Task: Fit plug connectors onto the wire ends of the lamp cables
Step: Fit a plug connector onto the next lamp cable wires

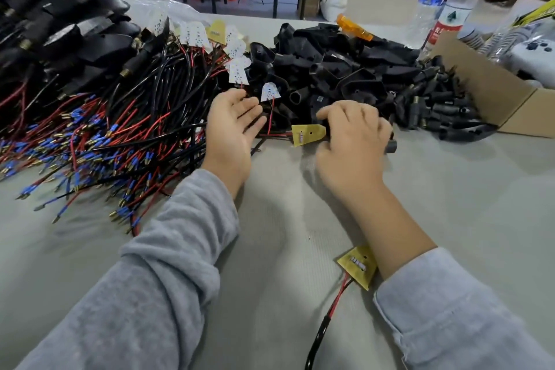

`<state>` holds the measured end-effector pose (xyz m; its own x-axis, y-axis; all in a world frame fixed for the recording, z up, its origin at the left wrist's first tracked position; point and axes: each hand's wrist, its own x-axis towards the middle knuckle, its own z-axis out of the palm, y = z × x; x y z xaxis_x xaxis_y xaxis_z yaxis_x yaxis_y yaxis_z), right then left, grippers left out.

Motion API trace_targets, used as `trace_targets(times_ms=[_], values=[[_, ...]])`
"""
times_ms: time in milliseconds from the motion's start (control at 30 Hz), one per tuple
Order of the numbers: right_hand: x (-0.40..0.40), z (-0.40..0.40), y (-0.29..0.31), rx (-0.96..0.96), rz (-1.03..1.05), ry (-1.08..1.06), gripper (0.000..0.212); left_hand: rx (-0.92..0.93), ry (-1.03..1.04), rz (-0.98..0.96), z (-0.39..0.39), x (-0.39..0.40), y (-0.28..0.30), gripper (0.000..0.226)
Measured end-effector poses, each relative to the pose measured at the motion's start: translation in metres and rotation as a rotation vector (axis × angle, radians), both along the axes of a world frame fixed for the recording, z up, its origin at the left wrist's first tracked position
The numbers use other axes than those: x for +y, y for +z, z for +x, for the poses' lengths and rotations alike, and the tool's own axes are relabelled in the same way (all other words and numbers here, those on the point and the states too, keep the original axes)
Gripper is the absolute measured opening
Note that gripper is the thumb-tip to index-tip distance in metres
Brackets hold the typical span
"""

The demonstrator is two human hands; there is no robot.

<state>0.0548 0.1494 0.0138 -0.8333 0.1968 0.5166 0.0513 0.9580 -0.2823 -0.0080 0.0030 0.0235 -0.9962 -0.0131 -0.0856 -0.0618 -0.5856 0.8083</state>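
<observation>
Bottle labels (444,27) are too blurred to be read. The left hand (229,132) is held open beside the lamp cables (99,141). The right hand (351,141) is curled over a black plug connector (390,146), mostly hidden, beside a yellow board (307,134).

Water bottles (450,0) beside cardboard box (492,90)
</observation>
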Motion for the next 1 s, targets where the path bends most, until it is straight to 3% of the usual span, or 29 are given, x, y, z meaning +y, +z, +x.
trace_targets(times_ms=[100,200,267,467,600,633,700,767,833,900,1000], values=[[-0.006,-0.001,-0.003,-0.141,0.086,0.101,0.059,-0.037,-0.029,0.147,-0.004,-0.011,-0.001,0.028],[-0.009,-0.003,-0.011,-0.263,0.165,0.081,0.061,0.028,-0.084,-0.013,-0.002,-0.003,0.0,0.021],[-0.007,-0.004,-0.013,-0.252,0.232,0.038,0.052,0.123,-0.097,-0.323,0.001,0.005,-0.001,0.01],[-0.004,-0.005,-0.008,-0.119,0.185,0.045,0.015,0.672,-0.125,-1.198,0.002,0.013,-0.023,0.037],[-0.004,-0.002,0.003,0.019,-0.195,0.144,0.005,0.842,-0.015,-1.636,0.0,0.012,-0.024,0.029],[-0.004,-0.001,0.005,0.073,-0.306,0.148,0.006,0.891,0.056,-1.638,0.0,0.011,-0.022,0.022],[-0.005,0.005,0.009,0.181,-0.603,0.221,0.011,0.919,0.158,-1.46,0.002,0.011,-0.019,0.014],[-0.006,0.01,0.014,0.253,-0.953,0.333,0.015,0.747,0.123,-1.085,0.005,0.014,-0.015,0.018],[-0.007,0.011,0.015,0.23,-1.167,0.391,0.018,0.507,0.018,-0.634,0.008,0.018,-0.009,0.022],[-0.011,0.01,0.015,0.142,-1.178,0.402,0.018,0.397,-0.098,-0.411,0.009,0.015,-0.004,0.025],[-0.017,0.008,0.01,0.004,-1.032,0.392,0.012,0.376,-0.32,-0.31,0.01,0.01,-0.003,0.032]])
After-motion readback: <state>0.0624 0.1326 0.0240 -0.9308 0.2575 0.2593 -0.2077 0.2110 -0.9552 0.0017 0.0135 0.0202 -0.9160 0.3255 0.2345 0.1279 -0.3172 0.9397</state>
